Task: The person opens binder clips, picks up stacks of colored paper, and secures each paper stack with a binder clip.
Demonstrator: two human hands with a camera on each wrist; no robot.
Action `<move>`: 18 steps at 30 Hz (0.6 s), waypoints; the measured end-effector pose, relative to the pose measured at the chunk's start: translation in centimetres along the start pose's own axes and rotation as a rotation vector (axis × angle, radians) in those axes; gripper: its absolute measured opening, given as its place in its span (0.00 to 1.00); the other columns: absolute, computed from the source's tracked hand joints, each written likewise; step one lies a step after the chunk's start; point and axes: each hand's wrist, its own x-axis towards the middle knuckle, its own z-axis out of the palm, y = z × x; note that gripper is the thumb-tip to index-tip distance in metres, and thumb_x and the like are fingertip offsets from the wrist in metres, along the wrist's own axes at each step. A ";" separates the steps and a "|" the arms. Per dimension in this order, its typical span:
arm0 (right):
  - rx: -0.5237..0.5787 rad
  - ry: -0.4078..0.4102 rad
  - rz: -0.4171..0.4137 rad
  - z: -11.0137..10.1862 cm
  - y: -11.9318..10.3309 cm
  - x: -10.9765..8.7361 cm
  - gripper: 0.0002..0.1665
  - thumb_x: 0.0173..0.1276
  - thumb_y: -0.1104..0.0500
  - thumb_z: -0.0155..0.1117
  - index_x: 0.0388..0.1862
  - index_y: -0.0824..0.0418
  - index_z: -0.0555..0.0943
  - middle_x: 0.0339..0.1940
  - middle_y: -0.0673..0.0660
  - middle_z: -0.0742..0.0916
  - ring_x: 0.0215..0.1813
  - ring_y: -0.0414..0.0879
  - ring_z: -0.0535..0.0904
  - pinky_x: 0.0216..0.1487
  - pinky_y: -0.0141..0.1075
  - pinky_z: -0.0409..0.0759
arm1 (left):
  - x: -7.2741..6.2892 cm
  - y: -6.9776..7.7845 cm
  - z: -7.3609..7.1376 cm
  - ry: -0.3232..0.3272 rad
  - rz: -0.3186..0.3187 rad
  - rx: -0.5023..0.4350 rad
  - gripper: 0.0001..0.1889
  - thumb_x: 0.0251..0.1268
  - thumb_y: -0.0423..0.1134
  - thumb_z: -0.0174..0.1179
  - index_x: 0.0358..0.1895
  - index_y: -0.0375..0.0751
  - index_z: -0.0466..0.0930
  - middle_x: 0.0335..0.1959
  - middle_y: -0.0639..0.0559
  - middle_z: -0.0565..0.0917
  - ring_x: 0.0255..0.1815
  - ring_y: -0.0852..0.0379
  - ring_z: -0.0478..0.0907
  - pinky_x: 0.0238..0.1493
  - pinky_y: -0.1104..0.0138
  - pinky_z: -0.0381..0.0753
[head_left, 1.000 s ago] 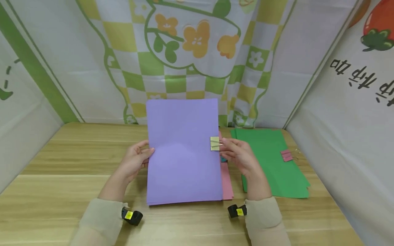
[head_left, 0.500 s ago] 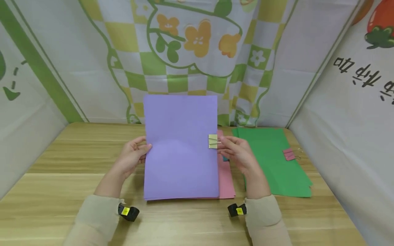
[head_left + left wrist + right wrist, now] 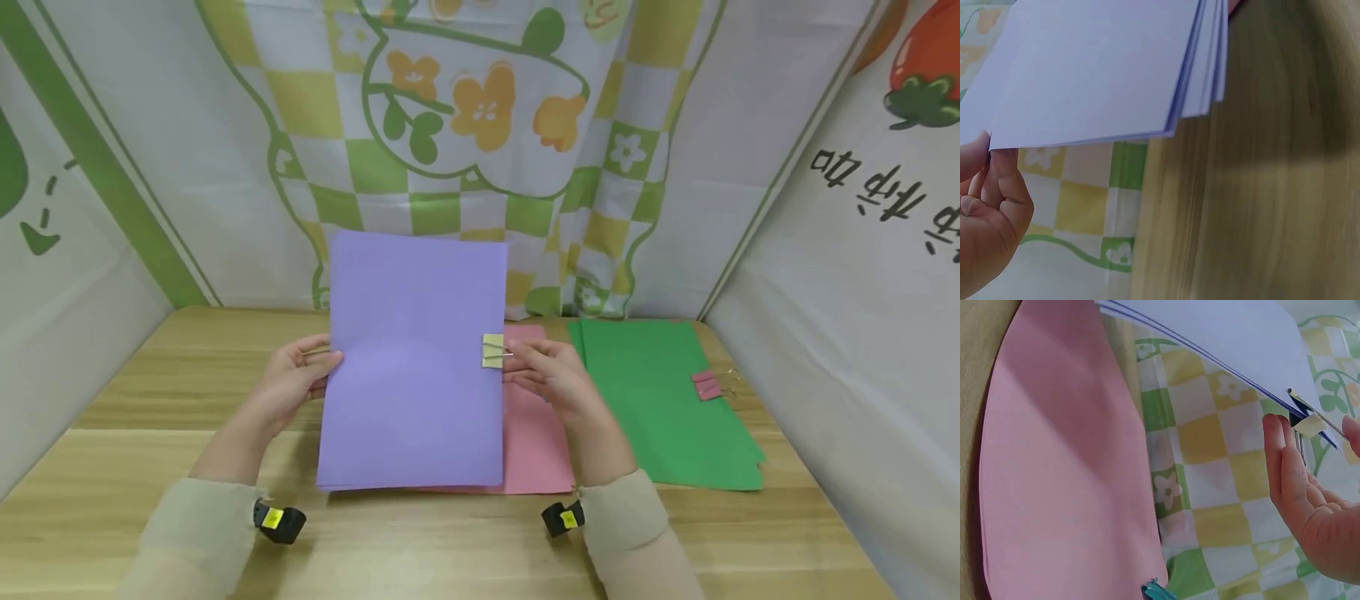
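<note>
Between my hands a stack of purple paper (image 3: 416,392) is held raised and tilted, its loose lower corners fanned apart in the left wrist view. My left hand (image 3: 294,379) pinches its left edge between thumb and fingers. A pale yellow binder clip (image 3: 492,351) grips the right edge of the stack. My right hand (image 3: 551,379) holds this clip by its wire handles, with the thumb on one handle and the fingers at the other (image 3: 1300,447). Partly hidden under the purple paper lies a stack of pink paper (image 3: 538,446). A teal binder clip (image 3: 1157,591) is on the pink stack's edge.
To the right, green paper (image 3: 648,417) lies on the wooden table (image 3: 420,550) with a pink binder clip (image 3: 707,385) at its right edge. A checked curtain (image 3: 375,167) hangs behind the table's far edge.
Both hands have carried the purple paper with its yellow clip to the left. More of the pink stack shows on its right, while the green paper stays in place.
</note>
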 end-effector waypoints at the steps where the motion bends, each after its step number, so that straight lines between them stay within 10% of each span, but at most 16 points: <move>1: -0.008 -0.007 0.001 0.3 0.0 0.1 0.29 0.74 0.55 0.61 0.63 0.77 0.72 0.34 0.56 0.88 0.40 0.46 0.88 0.57 0.38 0.83 | -0.1 0.0 -0.3 0.002 -0.002 0.001 0.28 0.77 0.35 0.52 0.73 0.27 0.58 0.34 0.72 0.87 0.32 0.69 0.85 0.37 0.73 0.84; 8: -0.066 -0.069 -0.010 2.2 0.0 1.2 0.28 0.73 0.56 0.61 0.62 0.76 0.74 0.40 0.65 0.89 0.42 0.49 0.89 0.55 0.36 0.84 | -0.7 -0.1 -2.8 0.028 0.016 -0.066 0.10 0.75 0.36 0.56 0.47 0.61 0.77 0.33 0.68 0.88 0.30 0.68 0.84 0.35 0.74 0.84; 18: -0.122 -0.099 0.003 5.0 0.5 2.8 0.21 0.72 0.57 0.63 0.55 0.73 0.79 0.43 0.69 0.89 0.38 0.47 0.88 0.52 0.37 0.85 | -1.3 -0.9 -5.5 0.063 0.000 -0.073 0.10 0.74 0.37 0.57 0.44 0.63 0.77 0.33 0.69 0.88 0.31 0.69 0.84 0.34 0.74 0.83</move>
